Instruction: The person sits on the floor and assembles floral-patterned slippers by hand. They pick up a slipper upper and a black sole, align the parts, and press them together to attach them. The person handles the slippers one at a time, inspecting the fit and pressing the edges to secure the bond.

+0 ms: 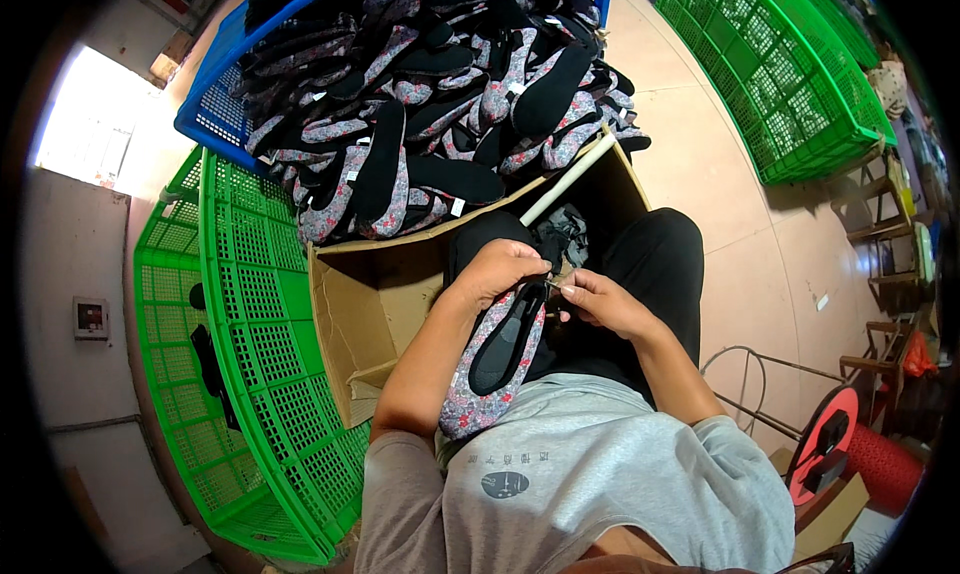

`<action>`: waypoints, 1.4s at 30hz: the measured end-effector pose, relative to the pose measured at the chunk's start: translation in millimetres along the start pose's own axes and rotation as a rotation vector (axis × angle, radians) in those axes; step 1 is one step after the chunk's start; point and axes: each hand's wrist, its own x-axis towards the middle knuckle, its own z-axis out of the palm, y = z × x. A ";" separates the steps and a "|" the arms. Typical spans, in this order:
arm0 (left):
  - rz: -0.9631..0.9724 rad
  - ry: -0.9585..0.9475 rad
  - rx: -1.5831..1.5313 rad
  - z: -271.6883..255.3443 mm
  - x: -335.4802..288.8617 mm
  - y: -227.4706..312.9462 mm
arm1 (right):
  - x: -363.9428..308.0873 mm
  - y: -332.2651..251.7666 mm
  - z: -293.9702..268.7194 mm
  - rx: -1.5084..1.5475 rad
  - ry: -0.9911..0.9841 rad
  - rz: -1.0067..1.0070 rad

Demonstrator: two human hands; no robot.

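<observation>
Pinching floral shoe (462, 399) at far end, left hand (508, 268) | right hand (606, 306) narrow beside it, hold unclear | shoe at lap's (590, 358) left edge | cardboard box (352, 322) rim by knees (660, 249); floor (745, 259) right, toward green crate (765, 79)

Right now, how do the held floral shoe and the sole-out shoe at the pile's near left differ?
The held shoe shows its opening; the piled shoe shows its black sole. The left hand grips the held shoe; the piled shoe lies among other shoes. Both have floral-print sides.
</observation>
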 end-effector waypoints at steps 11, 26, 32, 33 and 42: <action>0.008 0.008 0.023 3.0 3.1 -0.4 | 13.4 4.5 0.4 -0.070 -0.001 -0.124; 0.023 0.031 0.040 4.4 6.9 -5.0 | 16.7 -0.2 0.4 -0.096 -0.038 -0.135; 0.015 0.055 0.043 5.5 7.1 -4.7 | 16.4 -4.2 3.2 -0.084 -0.024 -0.103; 0.016 0.051 0.044 5.2 8.0 -5.6 | 16.4 -3.8 3.2 -0.069 -0.024 -0.101; 0.022 0.056 0.063 5.7 8.0 -4.8 | 17.7 -0.7 3.7 -0.013 -0.004 -0.061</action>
